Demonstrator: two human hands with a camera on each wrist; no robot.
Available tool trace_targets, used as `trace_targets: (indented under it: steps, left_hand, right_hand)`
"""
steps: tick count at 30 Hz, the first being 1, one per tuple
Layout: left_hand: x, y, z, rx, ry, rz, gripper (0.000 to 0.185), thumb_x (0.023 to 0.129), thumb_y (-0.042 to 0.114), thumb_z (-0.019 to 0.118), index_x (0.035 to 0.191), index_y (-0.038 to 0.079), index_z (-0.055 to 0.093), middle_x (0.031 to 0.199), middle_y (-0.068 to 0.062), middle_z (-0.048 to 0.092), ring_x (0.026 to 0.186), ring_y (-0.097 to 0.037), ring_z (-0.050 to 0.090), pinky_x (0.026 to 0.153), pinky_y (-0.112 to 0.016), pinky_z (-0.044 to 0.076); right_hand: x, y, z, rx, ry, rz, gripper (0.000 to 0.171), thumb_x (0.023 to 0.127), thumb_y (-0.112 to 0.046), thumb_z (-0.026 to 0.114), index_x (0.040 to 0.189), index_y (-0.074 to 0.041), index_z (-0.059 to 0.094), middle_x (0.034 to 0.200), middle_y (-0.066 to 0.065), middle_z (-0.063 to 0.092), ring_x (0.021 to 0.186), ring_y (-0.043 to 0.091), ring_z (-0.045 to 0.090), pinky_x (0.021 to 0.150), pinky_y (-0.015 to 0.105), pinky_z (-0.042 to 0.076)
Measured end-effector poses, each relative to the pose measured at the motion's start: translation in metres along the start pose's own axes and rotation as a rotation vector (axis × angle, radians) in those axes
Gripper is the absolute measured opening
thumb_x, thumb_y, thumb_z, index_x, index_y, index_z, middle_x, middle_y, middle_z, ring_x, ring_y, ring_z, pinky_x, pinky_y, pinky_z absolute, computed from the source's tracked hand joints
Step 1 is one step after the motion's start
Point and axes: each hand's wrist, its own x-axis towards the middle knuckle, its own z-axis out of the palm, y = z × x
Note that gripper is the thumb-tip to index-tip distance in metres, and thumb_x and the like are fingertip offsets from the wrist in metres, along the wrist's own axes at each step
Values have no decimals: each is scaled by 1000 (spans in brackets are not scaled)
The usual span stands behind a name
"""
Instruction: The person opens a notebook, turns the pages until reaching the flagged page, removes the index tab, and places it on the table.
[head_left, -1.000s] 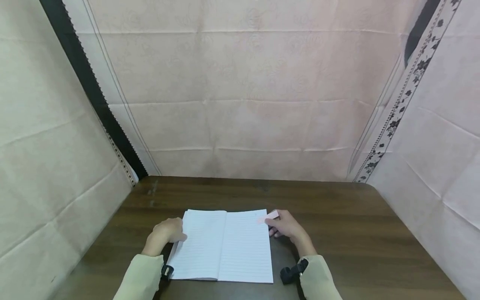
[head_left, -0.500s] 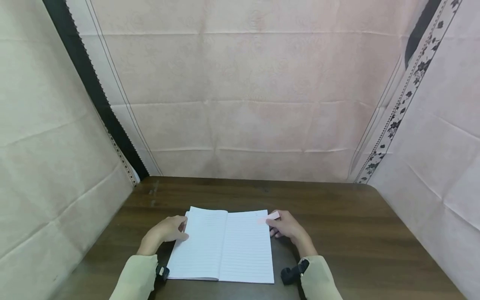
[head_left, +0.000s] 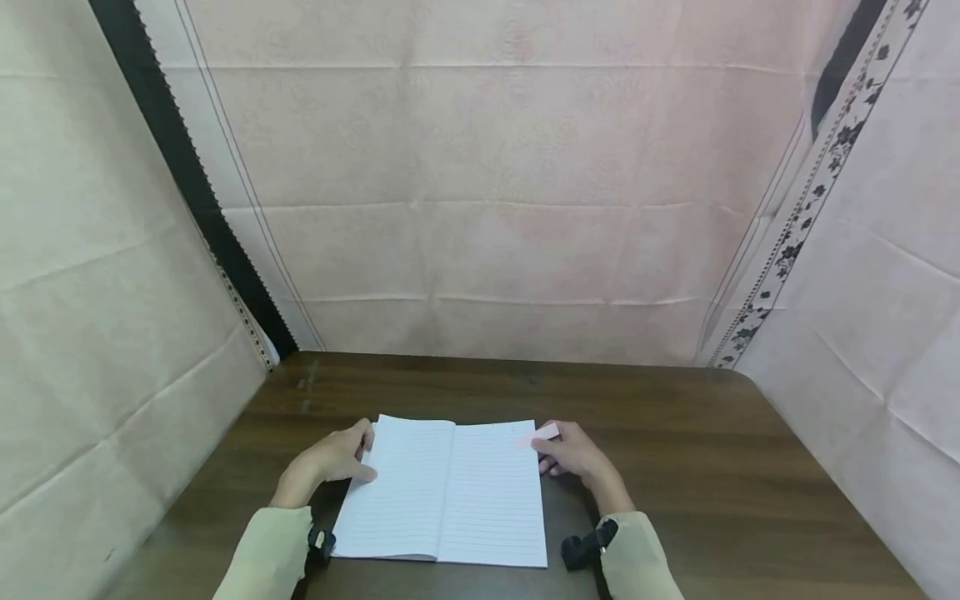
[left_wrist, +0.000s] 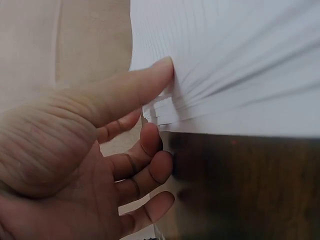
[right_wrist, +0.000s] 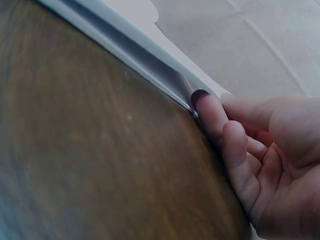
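Note:
An open lined notebook (head_left: 491,492) lies on the wooden table. At its left edge my left hand (head_left: 330,458) grips the page stack, thumb on top. The left wrist view has the page edges (left_wrist: 160,112) fanned beside the thumb (left_wrist: 145,85), other fingers curled below. My right hand (head_left: 573,456) pinches the upper right edge; in the right wrist view a fingertip (right_wrist: 210,110) goes under the sheets and the thumb is partly hidden. A pale pink slip (head_left: 546,432) sticks out by the right thumb, partly over the page.
The brown table (head_left: 720,483) extends around the notebook on all sides. Pale cloth hangs behind (head_left: 495,250) and at both sides. Dark straps with small devices (head_left: 585,546) sit on both wrists.
My left hand has shifted slightly left and up along the notebook's left edge, and its fingers have spread further from the thumb. The left page's top corner has lifted a little. The right hand stays put.

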Motion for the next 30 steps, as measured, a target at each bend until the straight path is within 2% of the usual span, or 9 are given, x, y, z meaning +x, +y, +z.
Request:
trace_targets:
  steps: [2,4,9,11,14,17,22,26,30]
  left_hand:
    - [1,0,0,-1,-5,-19,52,80,16,84,114,8,46,87,-7,49,74,-22,49,64,-36,38]
    - [2,0,0,-5,3,-6,57,80,17,85,119,7,45,89,-8,50,75,-22,49,64,-36,39]
    - [5,4,-1,-35,37,127,56,79,12,85,123,8,51,89,-8,50,78,-20,48,66,-36,41]
    - [6,9,-1,-24,49,161,55,79,13,86,124,11,54,93,-8,52,82,-21,48,69,-37,43]
    - [7,16,1,26,82,188,54,78,18,87,124,15,57,102,-7,55,93,-23,49,79,-43,44]
    - [8,25,1,91,126,202,52,78,23,87,122,18,60,110,-7,57,103,-26,48,87,-50,38]
    - [8,38,0,200,179,209,48,77,25,88,118,19,64,118,-10,57,111,-32,44,87,-49,30]
    - [10,52,0,224,149,241,48,77,26,88,118,19,66,122,-11,58,115,-34,45,91,-51,31]
    - [15,74,5,150,54,350,50,79,26,86,124,17,63,123,-11,60,117,-32,47,98,-57,35]
  right_hand:
    - [0,0,0,0,-2,0,21,98,-16,65,111,0,64,85,10,68,66,20,66,60,30,52]
    - [0,-1,-1,2,-3,3,21,98,-16,65,111,0,64,85,10,68,66,21,66,60,30,53]
    - [1,-2,-1,8,7,10,20,98,-15,65,111,-1,64,85,9,67,67,20,66,62,31,53]
    - [1,-2,-1,8,7,8,20,98,-16,65,112,-1,64,85,9,67,67,20,67,62,31,53]
    - [1,-1,-1,10,3,11,21,98,-17,66,112,-1,64,85,9,68,67,20,67,62,31,53]
    - [2,1,-1,12,0,13,22,97,-18,66,112,-1,64,85,9,68,66,20,67,61,31,53]
    - [3,1,-1,29,-3,13,22,96,-18,68,110,-1,64,85,9,68,65,20,67,60,30,53]
    - [2,0,-1,32,4,15,23,96,-19,69,110,-1,65,84,9,69,65,19,67,59,30,53]
    - [2,0,-1,27,16,20,25,96,-21,69,111,-2,65,84,9,69,66,20,67,60,31,54]
